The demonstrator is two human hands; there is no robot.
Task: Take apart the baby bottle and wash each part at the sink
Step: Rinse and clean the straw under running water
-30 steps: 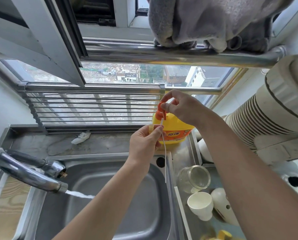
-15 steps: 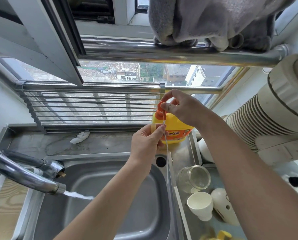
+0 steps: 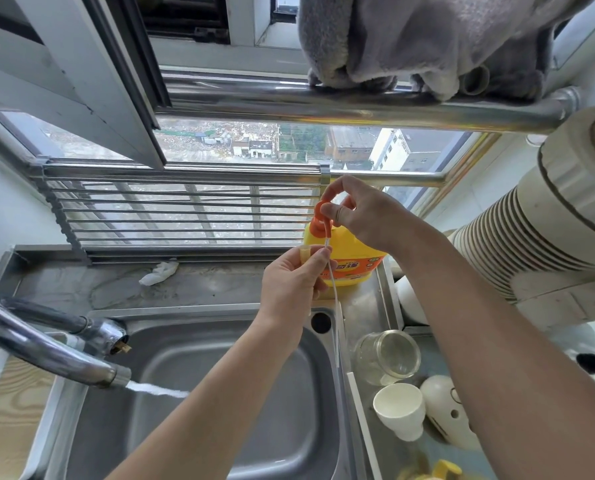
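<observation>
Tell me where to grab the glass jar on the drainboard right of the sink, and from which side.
Grip the glass jar around its smooth wall just below the open rim, coming from above on the sink side. It seems to lean with its mouth turned up, and the white cup stands close in front, so that side looks freest.

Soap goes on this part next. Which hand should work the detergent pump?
Right. The right hand grips the orange pump head of the yellow detergent bottle, while the left hand is busy pinching the thin white tube and its small yellowish end piece just below the pump.
</observation>
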